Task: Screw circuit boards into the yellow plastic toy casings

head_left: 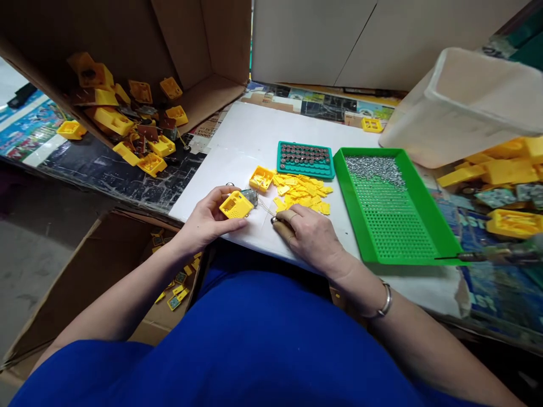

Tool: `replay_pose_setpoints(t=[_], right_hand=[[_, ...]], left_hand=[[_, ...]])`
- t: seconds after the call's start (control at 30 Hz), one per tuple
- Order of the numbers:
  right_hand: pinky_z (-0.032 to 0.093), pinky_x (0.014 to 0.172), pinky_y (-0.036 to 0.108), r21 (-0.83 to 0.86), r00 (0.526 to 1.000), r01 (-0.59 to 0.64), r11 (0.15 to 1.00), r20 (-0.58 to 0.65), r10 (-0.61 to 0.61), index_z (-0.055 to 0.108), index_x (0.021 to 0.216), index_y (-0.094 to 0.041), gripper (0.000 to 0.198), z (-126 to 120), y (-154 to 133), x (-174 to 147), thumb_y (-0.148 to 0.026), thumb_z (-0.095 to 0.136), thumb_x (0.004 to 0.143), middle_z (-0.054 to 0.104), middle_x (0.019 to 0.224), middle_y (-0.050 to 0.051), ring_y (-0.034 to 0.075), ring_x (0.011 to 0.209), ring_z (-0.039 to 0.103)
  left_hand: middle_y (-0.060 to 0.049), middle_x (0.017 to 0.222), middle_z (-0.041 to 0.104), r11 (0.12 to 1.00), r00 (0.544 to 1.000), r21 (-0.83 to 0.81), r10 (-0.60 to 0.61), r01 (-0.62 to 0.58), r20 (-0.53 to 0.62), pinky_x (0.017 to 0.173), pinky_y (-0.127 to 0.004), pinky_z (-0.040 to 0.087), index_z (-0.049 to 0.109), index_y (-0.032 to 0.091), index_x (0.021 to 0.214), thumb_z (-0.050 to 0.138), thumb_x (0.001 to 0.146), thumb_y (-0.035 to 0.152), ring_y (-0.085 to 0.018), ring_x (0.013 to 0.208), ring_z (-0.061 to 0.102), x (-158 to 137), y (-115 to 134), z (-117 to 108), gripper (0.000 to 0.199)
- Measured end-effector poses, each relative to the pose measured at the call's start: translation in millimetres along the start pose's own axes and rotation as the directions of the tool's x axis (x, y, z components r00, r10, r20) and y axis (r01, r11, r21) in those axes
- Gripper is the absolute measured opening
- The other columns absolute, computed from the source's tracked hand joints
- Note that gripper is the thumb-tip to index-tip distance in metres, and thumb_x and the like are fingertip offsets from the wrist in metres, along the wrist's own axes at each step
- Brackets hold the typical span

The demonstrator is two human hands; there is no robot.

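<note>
Yellow perforated housing [236, 205] gripped in left hand [207, 218], round part [274, 220] pinched in right hand [313, 235]; risk: wires [266, 207] torn by tugging.

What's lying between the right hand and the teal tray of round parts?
In the head view, a loose pile of flat yellow pieces lies between the right hand and the teal tray.

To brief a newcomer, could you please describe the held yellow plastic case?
Left of the large rectangular green plastic tray, find the left hand. It holds the yellow plastic case; unlike the open yellow plastic shell behind, its face has tiny clustered holes.
</note>
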State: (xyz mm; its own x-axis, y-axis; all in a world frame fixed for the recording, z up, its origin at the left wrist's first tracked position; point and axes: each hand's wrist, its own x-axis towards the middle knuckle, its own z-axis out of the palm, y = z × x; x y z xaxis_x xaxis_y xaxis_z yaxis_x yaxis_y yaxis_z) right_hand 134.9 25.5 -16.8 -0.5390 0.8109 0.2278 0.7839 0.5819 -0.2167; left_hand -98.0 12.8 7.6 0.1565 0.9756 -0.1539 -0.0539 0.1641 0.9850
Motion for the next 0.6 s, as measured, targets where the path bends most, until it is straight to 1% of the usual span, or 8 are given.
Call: replay_pose_setpoints(t=[0.17,0.27,0.33,0.4,0.47,0.53,0.57,0.6], right_hand=[[0.042,0.068,0.03,0.021,0.998,-0.043,0.999,0.05,0.042,0.072,0.092,-0.014,0.022,-4.2,-1.4,2.7,-0.027,0.055,0.094,0.069,0.087,0.009,0.02,0.077,0.061],[0.042,0.068,0.03,0.029,0.995,-0.053,0.998,0.082,0.051,0.071,0.093,-0.014,0.021,-5.4,-0.1,2.8,-0.025,0.053,0.094,0.07,0.088,0.009,0.019,0.077,0.061],[0.043,0.067,0.031,0.029,0.994,-0.063,0.998,0.09,0.06,0.072,0.094,-0.015,0.021,-5.9,1.0,2.2,-0.024,0.053,0.093,0.07,0.088,0.009,0.02,0.077,0.062],[0.046,0.067,0.032,0.053,0.997,-0.063,0.997,0.057,0.06,0.072,0.096,-0.014,0.02,-6.8,1.0,1.3,-0.024,0.055,0.093,0.07,0.088,0.01,0.021,0.078,0.063],[0.051,0.07,0.033,0.157,0.999,-0.032,0.987,-0.038,0.038,0.072,0.102,-0.015,0.022,-8.8,-0.9,1.5,-0.024,0.055,0.093,0.07,0.093,0.01,0.021,0.082,0.065],[0.054,0.076,0.033,0.337,0.992,0.036,0.941,-0.127,0.008,0.069,0.113,-0.016,0.025,-11.5,-5.1,3.5,-0.021,0.054,0.093,0.069,0.105,0.011,0.019,0.084,0.065],[0.056,0.078,0.032,0.439,0.991,0.066,0.896,-0.134,-0.007,0.066,0.119,-0.017,0.03,-12.7,-7.5,5.4,-0.019,0.054,0.092,0.068,0.113,0.011,0.017,0.084,0.065],[0.057,0.079,0.032,0.536,0.994,0.076,0.841,-0.106,-0.022,0.062,0.127,-0.018,0.037,-13.6,-10.0,7.6,-0.017,0.055,0.091,0.066,0.121,0.011,0.014,0.082,0.065]], left_hand=[[-0.002,0.105,0.07,0.994,0.998,-0.092,-0.065,0.066,0.022,0.079,-0.023,0.054,0.059,0.021,0.117,0.087,0.065,0.021,-0.014,0.089,0.068,-5.8,4.1,-3.9,0.059],[-0.001,0.103,0.07,0.996,0.999,-0.086,-0.023,0.026,0.025,0.077,-0.022,0.055,0.06,0.023,0.117,0.087,0.064,0.017,-0.014,0.085,0.068,-11.1,6.2,-11.9,0.06],[0.001,0.1,0.07,0.995,0.998,-0.102,-0.004,0.01,0.057,0.075,-0.02,0.054,0.062,0.024,0.116,0.087,0.062,0.013,-0.012,0.084,0.067,-15.4,6.3,-15.2,0.06],[0.001,0.095,0.069,0.991,0.996,-0.129,-0.01,0.021,0.085,0.074,-0.019,0.053,0.063,0.025,0.115,0.087,0.063,0.012,-0.011,0.084,0.067,-19.7,5.5,-15.1,0.058],[0.002,0.094,0.069,0.988,0.995,-0.151,-0.021,0.035,0.096,0.075,-0.018,0.052,0.065,0.026,0.114,0.086,0.064,0.01,-0.011,0.085,0.066,-23.2,4.8,-11.6,0.057],[0.002,0.096,0.07,0.98,0.991,-0.189,-0.041,0.065,0.131,0.079,-0.019,0.053,0.067,0.027,0.114,0.086,0.064,0.009,-0.011,0.088,0.067,-25.8,5.3,-6.3,0.055],[0.002,0.097,0.071,0.971,0.985,-0.219,-0.056,0.091,0.162,0.081,-0.019,0.053,0.068,0.027,0.113,0.085,0.065,0.008,-0.012,0.089,0.067,-26.8,6.1,-3.5,0.055],[0.002,0.098,0.072,0.96,0.978,-0.253,-0.071,0.121,0.196,0.082,-0.02,0.053,0.069,0.028,0.112,0.085,0.065,0.007,-0.012,0.091,0.068,-27.6,7.1,-0.9,0.054]])
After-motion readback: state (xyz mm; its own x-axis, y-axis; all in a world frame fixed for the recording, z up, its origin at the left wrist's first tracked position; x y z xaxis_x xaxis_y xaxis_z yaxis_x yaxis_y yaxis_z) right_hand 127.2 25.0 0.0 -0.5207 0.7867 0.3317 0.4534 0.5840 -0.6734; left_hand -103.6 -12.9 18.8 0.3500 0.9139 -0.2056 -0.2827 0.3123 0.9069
